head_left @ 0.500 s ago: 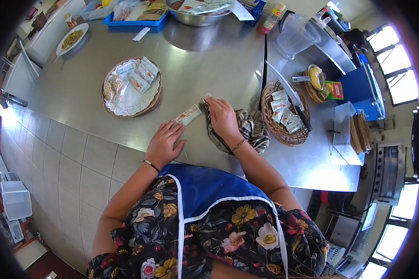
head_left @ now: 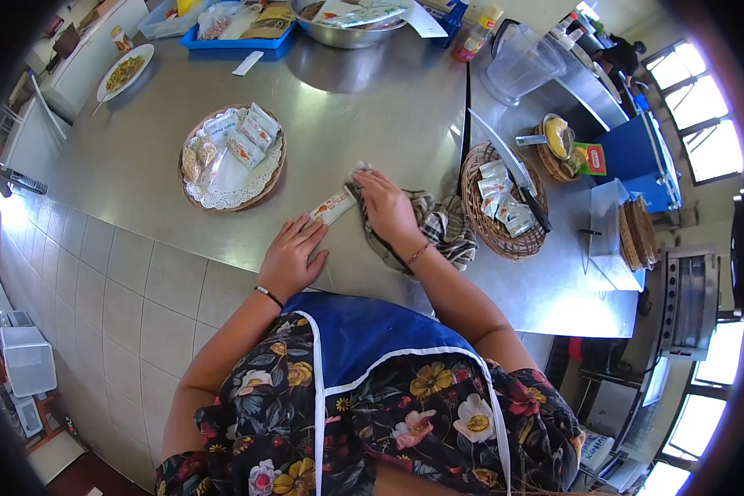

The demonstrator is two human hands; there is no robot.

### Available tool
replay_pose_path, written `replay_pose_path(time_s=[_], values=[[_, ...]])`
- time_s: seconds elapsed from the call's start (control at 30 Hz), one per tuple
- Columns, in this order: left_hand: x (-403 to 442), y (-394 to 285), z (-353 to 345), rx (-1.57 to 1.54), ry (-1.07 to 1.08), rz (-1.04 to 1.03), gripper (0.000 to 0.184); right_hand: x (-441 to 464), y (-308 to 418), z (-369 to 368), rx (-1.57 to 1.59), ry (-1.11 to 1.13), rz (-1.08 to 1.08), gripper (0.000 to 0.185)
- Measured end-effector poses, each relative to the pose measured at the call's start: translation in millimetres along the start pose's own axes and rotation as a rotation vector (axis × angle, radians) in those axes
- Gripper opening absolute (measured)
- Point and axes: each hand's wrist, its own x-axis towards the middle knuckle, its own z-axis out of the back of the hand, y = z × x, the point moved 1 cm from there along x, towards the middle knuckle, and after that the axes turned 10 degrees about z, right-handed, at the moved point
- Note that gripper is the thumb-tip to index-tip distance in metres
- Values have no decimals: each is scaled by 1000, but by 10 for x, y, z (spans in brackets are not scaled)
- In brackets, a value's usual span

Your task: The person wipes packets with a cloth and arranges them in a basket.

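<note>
left hand (head_left: 293,258) spread flat, fingers loose against a printed sachet's (head_left: 332,207) near end on the steel table (head_left: 347,116), right hand (head_left: 387,211) over checked cloth (head_left: 446,223) by its far end, clenched or not, can't tell

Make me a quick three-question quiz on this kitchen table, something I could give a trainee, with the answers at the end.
1. Fill in the blank: The right hand rests on a checked ____.
2. True or false: The left hand is inside a basket.
3. Which utensil lies across the basket on the right?

Key:
1. Cloth.
2. False; it lies on the steel table, its fingertips at one end of a white packet.
3. A knife with a black handle.
</note>
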Motion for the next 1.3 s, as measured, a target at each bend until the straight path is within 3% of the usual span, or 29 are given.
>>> replay_pose_path(time_s=[0.1,0.2,0.4,0.5,0.67,0.8,0.93,1.07,1.17,1.3], values=[[20,18,-11,14,14,5,43,137,337,-181,148,54,180,35],[45,20,10,29,42,18,42,257,380,-287,11,178,407,33],[95,19,-10,-25,-19,-4,41,422,-391,35,-165,122,107,36],[81,36,-21,-18,-26,-5,41,329,-196,69,64,52,-87,37],[83,30,-5,45,46,19,40,5,478,-204,109,59,396,36],[83,7,-16,-2,2,5,42,55,40,-65,92,61,149,35],[81,20,-27,-2,-2,1,43,103,13,198,151,-99,-62,28],[82,16,-24,34,-7,-3,41,-51,532,-156,225,30,196,29],[78,-11,-17,16,-29,-1,41,-101,386,-159,124,29,228,29],[82,22,-42,11,-18,-6,42,-58,-149,128,67,-39,12,30]])
